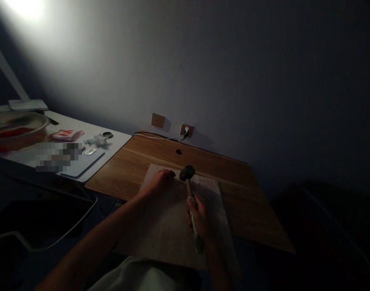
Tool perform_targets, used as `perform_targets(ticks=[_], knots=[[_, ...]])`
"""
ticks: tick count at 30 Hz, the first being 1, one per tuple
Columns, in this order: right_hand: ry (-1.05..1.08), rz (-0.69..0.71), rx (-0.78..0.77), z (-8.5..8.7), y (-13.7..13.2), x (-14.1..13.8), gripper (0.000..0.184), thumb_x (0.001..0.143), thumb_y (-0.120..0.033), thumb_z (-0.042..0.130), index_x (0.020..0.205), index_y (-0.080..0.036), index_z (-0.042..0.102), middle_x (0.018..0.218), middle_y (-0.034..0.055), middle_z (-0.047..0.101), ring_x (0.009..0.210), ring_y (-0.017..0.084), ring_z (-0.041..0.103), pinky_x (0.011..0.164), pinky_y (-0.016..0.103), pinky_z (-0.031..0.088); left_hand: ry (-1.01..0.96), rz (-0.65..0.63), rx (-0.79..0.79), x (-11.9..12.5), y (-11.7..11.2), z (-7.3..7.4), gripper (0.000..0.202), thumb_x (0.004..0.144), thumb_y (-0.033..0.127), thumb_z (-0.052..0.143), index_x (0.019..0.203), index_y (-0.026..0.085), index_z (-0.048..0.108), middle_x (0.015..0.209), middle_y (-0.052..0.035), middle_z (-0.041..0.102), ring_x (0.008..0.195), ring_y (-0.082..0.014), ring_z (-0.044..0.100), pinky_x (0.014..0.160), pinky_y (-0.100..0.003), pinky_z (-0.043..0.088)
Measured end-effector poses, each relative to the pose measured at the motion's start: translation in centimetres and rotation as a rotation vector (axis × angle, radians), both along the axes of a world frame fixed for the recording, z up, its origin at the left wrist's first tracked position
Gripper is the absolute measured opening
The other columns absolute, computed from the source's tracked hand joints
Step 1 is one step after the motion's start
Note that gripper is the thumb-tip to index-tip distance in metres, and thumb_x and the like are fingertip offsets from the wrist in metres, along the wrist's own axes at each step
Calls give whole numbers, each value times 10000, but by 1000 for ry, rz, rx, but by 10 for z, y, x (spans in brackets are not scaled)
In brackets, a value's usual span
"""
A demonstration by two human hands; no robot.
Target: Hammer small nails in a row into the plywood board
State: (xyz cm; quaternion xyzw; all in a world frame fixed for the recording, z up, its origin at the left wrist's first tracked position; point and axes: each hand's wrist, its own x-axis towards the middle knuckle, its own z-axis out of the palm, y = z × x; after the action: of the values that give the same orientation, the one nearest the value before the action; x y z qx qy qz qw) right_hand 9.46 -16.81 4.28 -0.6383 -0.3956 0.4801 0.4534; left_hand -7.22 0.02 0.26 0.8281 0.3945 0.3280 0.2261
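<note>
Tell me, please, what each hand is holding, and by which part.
The right hand holds the mallet by its handle. The left hand holds nothing; it rests flat on the board.

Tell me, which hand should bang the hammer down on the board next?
The right hand, probably. It already has its grip around the hammer handle, with the dark head raised over the pale board. The left hand rests flat on the board beside the head, steadying it.
</note>
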Motion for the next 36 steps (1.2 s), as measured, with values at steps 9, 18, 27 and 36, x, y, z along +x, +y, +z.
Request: perform_targets(ticks=[9,18,27,36], knots=[[14,16,62,-7,3,-6,451,824,-683,565,881,-248,462,551,-117,438,341,61,378,278,160,298,60,-14,40,3,-2,4,305,809,50,582,1006,200,759,941,-44,757,845,-158,686,803,-245,513],[37,48,76,-8,-2,-14,447,830,-683,566,879,-250,469,550,-107,452,363,70,382,298,169,317,13,-28,44,2,-1,2,218,828,95,601,952,182,758,963,-57,738,875,-158,684,821,-238,515],[16,67,86,-16,1,-14,417,815,-636,580,866,-232,489,624,-87,489,398,63,416,319,171,342,27,16,-116,2,-2,2,616,783,67,585,1375,229,526,1051,-27,764,870,-157,715,789,-234,537],[-53,64,92,-18,2,-16,375,814,-570,595,916,-218,516,646,-81,492,392,60,403,300,171,332,24,31,-126,2,-3,3,547,799,122,631,1334,200,546,1020,-51,755,879,-176,710,763,-237,520]])
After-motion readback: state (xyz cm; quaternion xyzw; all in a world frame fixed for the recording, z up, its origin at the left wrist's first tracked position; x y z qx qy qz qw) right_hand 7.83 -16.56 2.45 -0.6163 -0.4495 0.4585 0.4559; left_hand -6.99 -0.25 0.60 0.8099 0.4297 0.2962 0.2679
